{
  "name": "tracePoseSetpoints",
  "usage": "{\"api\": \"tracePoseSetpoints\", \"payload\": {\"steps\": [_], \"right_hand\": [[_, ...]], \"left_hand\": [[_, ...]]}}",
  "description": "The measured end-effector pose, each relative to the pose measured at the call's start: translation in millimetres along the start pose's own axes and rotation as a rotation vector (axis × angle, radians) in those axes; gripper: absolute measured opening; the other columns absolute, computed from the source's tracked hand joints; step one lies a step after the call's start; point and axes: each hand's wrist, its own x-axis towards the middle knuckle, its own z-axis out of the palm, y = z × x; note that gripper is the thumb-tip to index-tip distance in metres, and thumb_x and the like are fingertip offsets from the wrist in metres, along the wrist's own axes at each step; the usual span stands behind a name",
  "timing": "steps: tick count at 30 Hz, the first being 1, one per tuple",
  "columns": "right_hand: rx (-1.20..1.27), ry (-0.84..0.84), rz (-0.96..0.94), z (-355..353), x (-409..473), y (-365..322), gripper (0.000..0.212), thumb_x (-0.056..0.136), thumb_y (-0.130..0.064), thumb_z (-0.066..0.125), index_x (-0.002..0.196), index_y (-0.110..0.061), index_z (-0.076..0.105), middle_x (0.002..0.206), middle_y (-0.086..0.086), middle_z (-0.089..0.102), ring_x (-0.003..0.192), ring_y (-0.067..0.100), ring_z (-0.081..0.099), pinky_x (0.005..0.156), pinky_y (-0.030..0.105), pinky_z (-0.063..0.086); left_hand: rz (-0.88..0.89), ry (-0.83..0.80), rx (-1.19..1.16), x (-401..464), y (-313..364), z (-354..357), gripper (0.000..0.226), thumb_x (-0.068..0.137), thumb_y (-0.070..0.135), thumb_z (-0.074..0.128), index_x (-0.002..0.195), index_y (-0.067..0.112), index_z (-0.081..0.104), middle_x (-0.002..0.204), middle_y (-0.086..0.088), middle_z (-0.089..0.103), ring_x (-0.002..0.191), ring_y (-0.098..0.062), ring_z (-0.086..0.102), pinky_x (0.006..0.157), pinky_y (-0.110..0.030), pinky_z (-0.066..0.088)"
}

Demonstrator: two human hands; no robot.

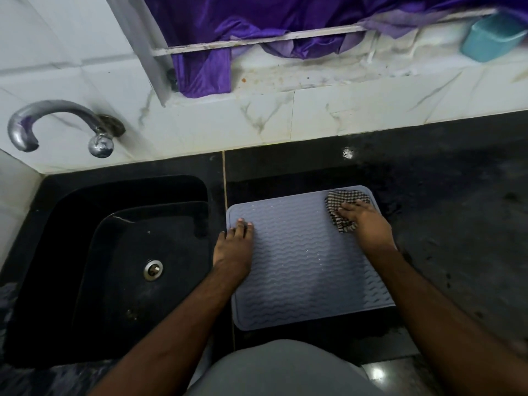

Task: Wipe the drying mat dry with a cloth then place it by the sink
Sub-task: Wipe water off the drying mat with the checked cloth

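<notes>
A grey-blue drying mat [303,261] with wavy ridges lies flat on the black counter, just right of the sink; small water drops glint on it. My left hand [233,250] rests flat on the mat's left edge with straight fingers. My right hand [367,221] presses a black-and-white checked cloth [343,205] onto the mat's far right corner, fingers spread over the cloth.
A black sink [85,252] with a metal drain [153,270] lies to the left, a chrome tap [57,124] on the tiled wall above it. Black counter [457,210] extends right. A purple cloth [205,67] hangs from the window ledge; a teal tub [491,38] sits far right.
</notes>
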Motion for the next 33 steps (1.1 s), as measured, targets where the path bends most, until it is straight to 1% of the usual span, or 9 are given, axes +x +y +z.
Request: {"api": "tracePoseSetpoints", "payload": {"steps": [3, 6, 10, 19, 21, 24, 27, 30, 33], "right_hand": [[-0.060, 0.025, 0.221, 9.5, -11.5, -34.4, 0.053, 0.099, -0.004, 0.043, 0.149, -0.019, 0.043, 0.158, 0.002, 0.036, 0.148, 0.035, 0.022, 0.118, 0.044, 0.026], [-0.048, 0.017, 0.329, 14.4, -24.0, -90.9, 0.046, 0.097, -0.007, 0.051, 0.143, -0.010, 0.045, 0.151, 0.011, 0.042, 0.137, 0.041, 0.039, 0.107, 0.054, 0.044], [-0.019, 0.020, 0.232, 18.3, -27.7, -158.8, 0.025, 0.099, -0.003, 0.046, 0.118, -0.010, 0.061, 0.122, 0.013, 0.064, 0.106, 0.030, 0.065, 0.091, 0.040, 0.055], [0.380, -0.189, 0.032, 13.9, -33.2, -219.6, 0.041, 0.088, -0.004, 0.061, 0.124, -0.022, 0.068, 0.112, 0.001, 0.071, 0.101, 0.021, 0.067, 0.086, 0.028, 0.054], [0.572, -0.089, 0.111, -2.8, -30.0, -208.6, 0.028, 0.089, -0.007, 0.062, 0.113, -0.017, 0.072, 0.101, -0.001, 0.072, 0.094, 0.017, 0.067, 0.078, 0.028, 0.054], [0.567, 0.284, 0.183, -17.6, -23.8, -197.6, 0.030, 0.091, -0.012, 0.066, 0.120, -0.018, 0.068, 0.115, -0.002, 0.070, 0.108, 0.012, 0.063, 0.095, 0.027, 0.052], [0.579, 0.382, 0.020, -17.0, -8.4, -198.6, 0.050, 0.088, 0.002, 0.064, 0.135, -0.015, 0.059, 0.142, -0.001, 0.055, 0.129, 0.011, 0.050, 0.111, 0.020, 0.035], [0.415, 0.207, -0.239, -4.0, 10.6, -208.7, 0.071, 0.086, 0.017, 0.051, 0.147, -0.019, 0.048, 0.156, 0.000, 0.041, 0.143, 0.016, 0.035, 0.120, 0.027, 0.024], [0.139, -0.033, -0.511, 18.4, 26.6, -222.5, 0.060, 0.097, 0.001, 0.047, 0.152, -0.021, 0.038, 0.161, -0.001, 0.031, 0.147, 0.022, 0.027, 0.120, 0.026, 0.010]], "left_hand": [[0.031, 0.016, -0.033, 2.1, -9.8, 6.8, 0.120, 0.077, 0.018, 0.083, 0.161, 0.011, -0.002, 0.168, -0.013, -0.003, 0.154, -0.029, 0.014, 0.124, -0.047, 0.015], [0.061, -0.012, -0.062, 2.0, -22.0, 12.3, 0.135, 0.067, 0.027, 0.091, 0.161, 0.016, -0.005, 0.169, -0.008, -0.006, 0.154, -0.025, 0.013, 0.125, -0.047, 0.005], [0.090, -0.025, -0.082, 1.6, -30.8, 13.6, 0.134, 0.069, 0.034, 0.088, 0.161, 0.020, -0.008, 0.169, -0.005, -0.011, 0.154, -0.023, 0.010, 0.123, -0.047, -0.003], [0.084, -0.029, -0.089, 0.8, -31.6, 14.3, 0.135, 0.067, 0.040, 0.090, 0.161, 0.010, -0.002, 0.169, -0.006, -0.009, 0.154, -0.024, 0.013, 0.125, -0.045, 0.003], [0.090, -0.038, -0.092, 0.7, -32.4, 15.3, 0.133, 0.070, 0.038, 0.089, 0.161, 0.011, -0.005, 0.169, -0.007, -0.009, 0.154, -0.024, 0.010, 0.125, -0.045, 0.003], [0.093, -0.032, -0.099, 0.8, -30.3, 13.8, 0.134, 0.071, 0.033, 0.088, 0.160, 0.012, -0.009, 0.168, -0.007, -0.011, 0.155, -0.023, 0.005, 0.125, -0.044, 0.004], [0.052, -0.054, -0.092, 0.2, -22.0, 6.5, 0.131, 0.073, 0.027, 0.088, 0.160, 0.010, -0.009, 0.168, -0.007, -0.011, 0.155, -0.025, 0.004, 0.126, -0.042, 0.004], [0.002, -0.063, -0.081, -0.2, -10.6, -0.1, 0.120, 0.079, 0.020, 0.082, 0.160, 0.006, -0.006, 0.168, -0.011, -0.007, 0.155, -0.027, 0.008, 0.126, -0.041, 0.010], [-0.049, -0.059, -0.084, 2.4, -0.5, -4.3, 0.093, 0.092, 0.021, 0.068, 0.160, 0.007, 0.006, 0.167, -0.014, 0.010, 0.153, -0.030, 0.014, 0.125, -0.040, 0.013]]}}
